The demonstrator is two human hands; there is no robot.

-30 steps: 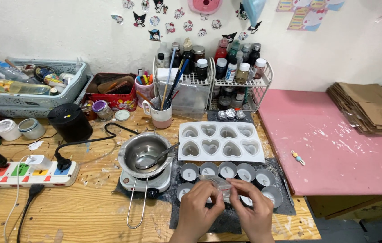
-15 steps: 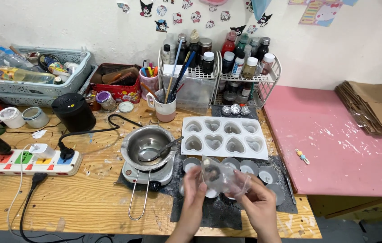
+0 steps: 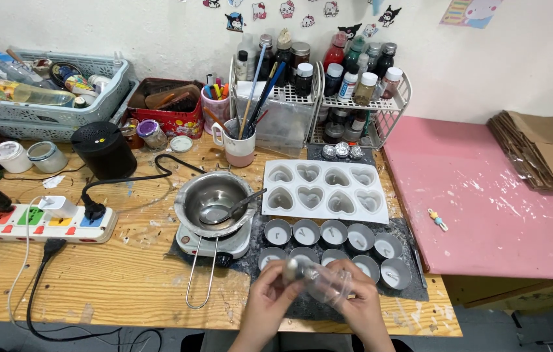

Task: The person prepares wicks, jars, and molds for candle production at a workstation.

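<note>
My left hand (image 3: pixel 268 301) and my right hand (image 3: pixel 358 306) both grip a small clear plastic bag (image 3: pixel 323 283) over the near edge of the dark mat (image 3: pixel 302 306). The bag is crumpled and holds something small and pale near its left end. Just beyond my hands stand several small metal cups (image 3: pixel 333 233) in two rows, each with a wick inside. Behind them lies a white silicone mould (image 3: pixel 324 190) with heart-shaped cavities.
A steel pot (image 3: pixel 212 204) with a spoon sits on a small hotplate (image 3: pixel 214 246) to the left. A power strip (image 3: pixel 35 225), black speaker (image 3: pixel 104 150), brush mug (image 3: pixel 239 147), bottle racks (image 3: pixel 354 91), grey basket (image 3: pixel 55 98) and cardboard stack (image 3: pixel 543 153) on a pink tabletop (image 3: pixel 491 208).
My hands lifted the clear bag up in front of the cups, then lowered it toward the table's near edge. The view tilted downward.
</note>
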